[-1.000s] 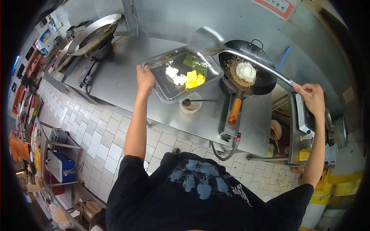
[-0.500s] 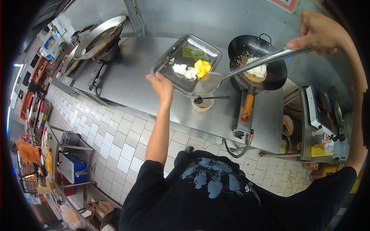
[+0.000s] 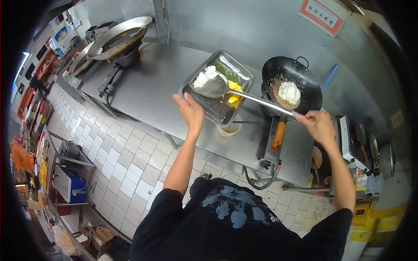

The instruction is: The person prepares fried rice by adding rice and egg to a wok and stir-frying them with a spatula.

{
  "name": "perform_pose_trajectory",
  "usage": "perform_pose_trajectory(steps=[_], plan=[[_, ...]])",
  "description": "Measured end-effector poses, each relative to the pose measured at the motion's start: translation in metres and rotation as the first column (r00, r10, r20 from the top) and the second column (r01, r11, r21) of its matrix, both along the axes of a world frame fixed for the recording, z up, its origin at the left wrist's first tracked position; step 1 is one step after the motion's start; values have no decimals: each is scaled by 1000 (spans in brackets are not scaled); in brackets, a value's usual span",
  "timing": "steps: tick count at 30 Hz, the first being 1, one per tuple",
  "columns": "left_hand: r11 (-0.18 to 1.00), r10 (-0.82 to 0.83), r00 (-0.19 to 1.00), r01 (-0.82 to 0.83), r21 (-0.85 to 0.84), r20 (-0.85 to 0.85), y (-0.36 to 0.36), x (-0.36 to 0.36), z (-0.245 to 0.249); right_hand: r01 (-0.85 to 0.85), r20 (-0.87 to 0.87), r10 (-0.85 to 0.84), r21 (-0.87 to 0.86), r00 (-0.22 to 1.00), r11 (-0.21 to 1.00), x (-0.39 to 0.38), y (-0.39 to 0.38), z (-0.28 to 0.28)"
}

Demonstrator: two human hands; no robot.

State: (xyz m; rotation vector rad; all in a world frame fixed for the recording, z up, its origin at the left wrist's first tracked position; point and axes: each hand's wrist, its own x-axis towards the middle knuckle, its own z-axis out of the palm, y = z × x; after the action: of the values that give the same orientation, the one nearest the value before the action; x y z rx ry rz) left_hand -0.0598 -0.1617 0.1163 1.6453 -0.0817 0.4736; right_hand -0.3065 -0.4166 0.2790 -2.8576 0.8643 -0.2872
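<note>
My left hand (image 3: 190,114) grips the near-left edge of a metal tray (image 3: 216,108), thumb on top and fingers partly hidden. In the tray lie white clumps (image 3: 205,76), a yellow soft food (image 3: 235,90) and some green leaf (image 3: 231,76). My right hand (image 3: 320,126) is closed around the handle end of a long metal wok spatula (image 3: 265,103). Its broad blade rests inside the tray, against the white clumps. On the right, a black wok (image 3: 310,82) with a wooden handle (image 3: 278,135) holds a white mound (image 3: 289,92) beside brown bits.
A small tub (image 3: 229,130) with a dark-handled utensil stands below the tray on the steel counter (image 3: 161,91). Large pans (image 3: 119,39) sit on a burner at the far left. A gas hose (image 3: 263,187) hangs at the counter's front edge. Shelving stands across the tiled floor.
My right hand has come down and closer to my body. The spatula blade has moved from the tray's near-right edge across to the white clumps. The head view has shifted slightly.
</note>
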Motion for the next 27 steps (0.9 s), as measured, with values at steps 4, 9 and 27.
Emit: perform_pose_trajectory(steps=[4, 9, 27], plan=[[999, -17, 1000, 17, 52, 3, 4, -6, 6, 38, 80, -43, 69, 996, 997, -8, -18, -52], [998, -24, 1000, 24, 64, 5, 5, -14, 19, 89, 146, -110, 148, 983, 985, -27, -35, -65], [955, 297, 899, -282, 92, -321, 93, 91, -137, 297, 106, -304, -652, 947, 698, -120, -104, -20]])
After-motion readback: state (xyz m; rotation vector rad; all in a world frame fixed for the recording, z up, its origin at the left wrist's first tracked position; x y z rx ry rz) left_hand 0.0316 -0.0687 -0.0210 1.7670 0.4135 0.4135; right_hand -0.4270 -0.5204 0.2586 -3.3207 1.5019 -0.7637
